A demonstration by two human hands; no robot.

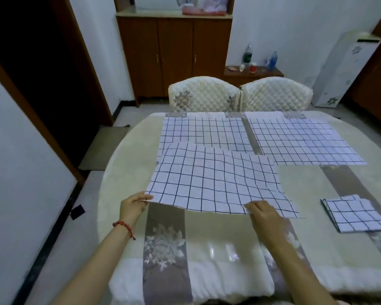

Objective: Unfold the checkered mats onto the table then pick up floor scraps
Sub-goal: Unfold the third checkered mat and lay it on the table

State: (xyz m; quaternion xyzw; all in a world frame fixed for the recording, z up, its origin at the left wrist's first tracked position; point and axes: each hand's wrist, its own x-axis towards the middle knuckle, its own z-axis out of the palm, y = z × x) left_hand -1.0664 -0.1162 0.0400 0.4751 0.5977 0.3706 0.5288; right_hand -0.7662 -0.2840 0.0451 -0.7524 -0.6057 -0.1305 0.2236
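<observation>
Unfolded checkered mat (216, 183): near edge pinched by left hand (133, 205) and right hand (263, 213). Folded mat (356, 213) (still folded) lies right of it on desk (317, 249)

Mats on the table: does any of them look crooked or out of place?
Yes. The near mat, held at its near edge by both hands, lies askew and overlaps the far left mat. The far right mat lies flat. One folded mat waits at the right.
</observation>
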